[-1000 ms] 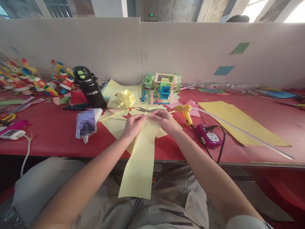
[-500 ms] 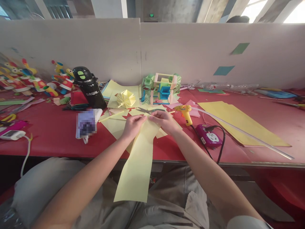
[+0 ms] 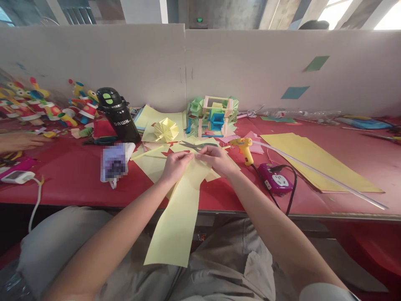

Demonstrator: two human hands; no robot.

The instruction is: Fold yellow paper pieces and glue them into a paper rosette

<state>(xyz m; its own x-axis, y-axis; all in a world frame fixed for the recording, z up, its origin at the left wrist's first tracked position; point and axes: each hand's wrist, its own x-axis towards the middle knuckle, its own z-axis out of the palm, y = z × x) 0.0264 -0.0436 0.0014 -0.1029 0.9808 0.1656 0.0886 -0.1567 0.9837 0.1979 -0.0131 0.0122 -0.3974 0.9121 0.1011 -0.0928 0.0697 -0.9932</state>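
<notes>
A long strip of pale yellow paper (image 3: 175, 225) hangs from my hands over the table edge toward my lap. My left hand (image 3: 177, 167) pinches its upper end from the left. My right hand (image 3: 217, 159) pinches the same end from the right, fingertips close to the left ones. Just beyond my fingers lie scissors (image 3: 197, 146) on loose yellow paper pieces (image 3: 147, 165). A pleated yellow paper wheel (image 3: 166, 130) sits behind my left hand. Farther back stands a paper model (image 3: 216, 117) with green pleated wheels and a blue centre.
A yellow glue gun (image 3: 244, 149) with a long clear stick lies right of my hands, beside a purple power socket (image 3: 275, 179) and yellow sheets (image 3: 313, 163). At left are a black bottle (image 3: 117, 117), a phone-like device (image 3: 114, 163) and another person's hand (image 3: 21, 141).
The hanging end of the paper strip has swung slightly left. Another person's hand has come in at the left edge. My hands stay almost in place, pinching the paper.
</notes>
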